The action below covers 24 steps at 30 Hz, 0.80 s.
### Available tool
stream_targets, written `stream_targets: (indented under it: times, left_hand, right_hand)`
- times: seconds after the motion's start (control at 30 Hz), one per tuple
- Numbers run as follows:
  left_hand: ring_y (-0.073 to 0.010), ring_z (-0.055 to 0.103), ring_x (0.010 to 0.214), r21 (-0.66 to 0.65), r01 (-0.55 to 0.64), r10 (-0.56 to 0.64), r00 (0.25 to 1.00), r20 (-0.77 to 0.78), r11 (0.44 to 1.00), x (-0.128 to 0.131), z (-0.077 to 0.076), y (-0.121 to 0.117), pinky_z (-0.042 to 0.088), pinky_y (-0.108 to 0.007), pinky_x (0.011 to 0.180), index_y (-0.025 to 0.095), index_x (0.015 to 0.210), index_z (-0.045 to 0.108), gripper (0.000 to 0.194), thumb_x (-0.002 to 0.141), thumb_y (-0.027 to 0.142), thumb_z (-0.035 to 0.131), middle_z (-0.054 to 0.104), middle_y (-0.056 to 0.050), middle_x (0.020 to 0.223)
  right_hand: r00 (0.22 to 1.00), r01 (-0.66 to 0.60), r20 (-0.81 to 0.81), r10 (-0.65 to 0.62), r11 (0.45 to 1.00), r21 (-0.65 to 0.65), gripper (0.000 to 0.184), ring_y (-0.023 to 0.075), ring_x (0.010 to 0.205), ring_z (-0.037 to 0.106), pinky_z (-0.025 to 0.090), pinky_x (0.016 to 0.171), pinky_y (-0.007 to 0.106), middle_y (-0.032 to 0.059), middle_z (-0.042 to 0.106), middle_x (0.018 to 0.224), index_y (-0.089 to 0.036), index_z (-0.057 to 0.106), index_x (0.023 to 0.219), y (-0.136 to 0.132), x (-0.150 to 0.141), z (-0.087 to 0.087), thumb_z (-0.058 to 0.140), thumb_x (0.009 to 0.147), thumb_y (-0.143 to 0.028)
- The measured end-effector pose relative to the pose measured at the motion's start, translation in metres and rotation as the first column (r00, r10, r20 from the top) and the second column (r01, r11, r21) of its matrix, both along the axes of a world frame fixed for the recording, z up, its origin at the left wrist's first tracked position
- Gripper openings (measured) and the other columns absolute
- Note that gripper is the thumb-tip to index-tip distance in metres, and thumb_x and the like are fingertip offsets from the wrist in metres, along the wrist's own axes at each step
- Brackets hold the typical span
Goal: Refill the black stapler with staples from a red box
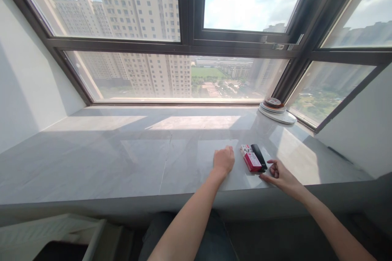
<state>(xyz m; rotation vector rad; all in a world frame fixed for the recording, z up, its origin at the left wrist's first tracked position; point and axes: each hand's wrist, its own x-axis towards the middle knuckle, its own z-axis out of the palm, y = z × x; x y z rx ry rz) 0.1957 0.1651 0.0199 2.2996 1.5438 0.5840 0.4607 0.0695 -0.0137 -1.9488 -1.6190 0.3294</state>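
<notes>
On the pale stone windowsill, a black stapler (259,155) lies beside a small red-and-white box (252,162). Another small white-and-red printed box (245,149) sits just beyond it. My right hand (280,175) is right of the stapler's near end, thumb and index finger apart and the other fingers curled, with nothing between them. The thumb tip is close to the stapler; whether it touches cannot be told. Left of the boxes, my left hand (224,160) rests on the sill as a loose fist, its palm side hidden from view and nothing showing in it.
A stack of round lids or plates (277,110) stands in the far right corner by the dark window frame (301,55). The windowsill (122,163) ends at a front edge below my wrists. A pale slatted object (55,228) is at lower left.
</notes>
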Motion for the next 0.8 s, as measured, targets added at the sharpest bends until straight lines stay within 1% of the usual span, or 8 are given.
stream_targets:
  times: [0.07,0.13,0.23,0.37,0.47,0.6,0.7,0.8]
  left_hand:
    - [-0.0231,0.068,0.099,0.012,-0.034,0.034,0.999,0.014,0.999,-0.038,-0.001,-0.006,0.045,-0.037,0.093,0.020,0.115,0.064,0.040,0.106,0.032,0.027,0.073,-0.012,0.102]
    - [-0.0224,0.062,0.113,0.034,-0.076,0.076,0.997,0.026,0.997,-0.083,-0.004,-0.014,0.043,-0.036,0.098,0.020,0.122,0.059,0.034,0.104,0.029,0.032,0.070,-0.011,0.116]
    - [-0.0251,0.052,0.128,0.094,-0.181,0.182,0.983,-0.006,0.979,-0.153,-0.013,-0.023,0.036,-0.039,0.109,0.023,0.134,0.053,0.038,0.102,0.033,0.036,0.061,-0.010,0.135]
    - [-0.0257,0.032,0.147,0.181,-0.269,0.301,0.936,-0.181,0.946,-0.218,-0.026,-0.025,0.018,-0.043,0.123,0.029,0.146,0.045,0.049,0.100,0.046,0.038,0.042,-0.005,0.158]
    - [-0.0247,0.021,0.153,0.190,-0.289,0.331,0.908,-0.257,0.938,-0.234,-0.032,-0.022,0.011,-0.046,0.125,0.030,0.153,0.038,0.056,0.101,0.050,0.035,0.032,-0.002,0.165]
    - [-0.0249,0.017,0.155,0.183,-0.318,0.359,0.892,-0.275,0.930,-0.232,-0.032,-0.017,0.010,-0.049,0.125,0.031,0.156,0.035,0.057,0.102,0.050,0.030,0.027,-0.002,0.167]
    - [-0.0252,0.017,0.155,0.174,-0.331,0.367,0.893,-0.260,0.927,-0.229,-0.030,-0.016,0.010,-0.051,0.125,0.031,0.156,0.034,0.057,0.102,0.049,0.029,0.027,-0.002,0.167]
    - [-0.0255,0.017,0.155,0.168,-0.341,0.374,0.895,-0.245,0.925,-0.230,-0.029,-0.015,0.010,-0.051,0.125,0.032,0.156,0.034,0.057,0.102,0.049,0.030,0.026,-0.002,0.167]
  right_hand:
    - [0.997,-0.067,0.027,0.069,0.996,-0.063,0.044,0.0227,0.070,0.062,0.049,0.064,0.035,0.0086,0.065,0.082,-0.021,0.062,0.105,-0.013,-0.003,-0.005,0.062,0.084,-0.059]
    - [0.986,-0.091,0.131,0.103,0.992,-0.090,0.031,0.0241,0.077,0.061,0.047,0.071,0.037,0.0107,0.064,0.087,-0.023,0.059,0.088,-0.024,-0.018,-0.005,0.050,0.093,-0.053]
    - [0.935,-0.024,0.353,0.033,0.999,-0.032,0.030,0.0265,0.086,0.060,0.042,0.076,0.038,0.0109,0.062,0.087,-0.025,0.052,0.077,-0.036,-0.063,-0.002,0.041,0.099,-0.042]
    - [0.898,-0.113,0.424,0.120,0.993,-0.041,0.029,0.0240,0.085,0.060,0.038,0.074,0.034,0.0069,0.061,0.086,-0.025,0.052,0.080,-0.042,-0.137,0.004,0.038,0.103,-0.036]
    - [0.890,-0.147,0.427,0.163,0.987,-0.071,0.029,0.0222,0.083,0.061,0.035,0.070,0.033,0.0053,0.063,0.088,-0.025,0.053,0.083,-0.030,-0.178,0.010,0.036,0.105,-0.035]
    - [0.903,-0.184,0.378,0.205,0.979,-0.092,0.028,0.0211,0.084,0.061,0.036,0.070,0.031,0.0046,0.065,0.090,-0.024,0.055,0.087,-0.002,-0.210,0.019,0.037,0.105,-0.035]
    - [0.908,-0.220,0.357,0.218,0.975,-0.034,0.030,0.0228,0.095,0.060,0.040,0.081,0.032,0.0065,0.065,0.097,-0.024,0.057,0.089,0.014,-0.228,0.023,0.034,0.106,-0.036]
    - [0.914,-0.218,0.353,0.201,0.976,0.010,0.032,0.0274,0.113,0.055,0.039,0.098,0.039,0.0110,0.063,0.112,-0.023,0.061,0.097,0.021,-0.242,0.021,0.033,0.106,-0.036]
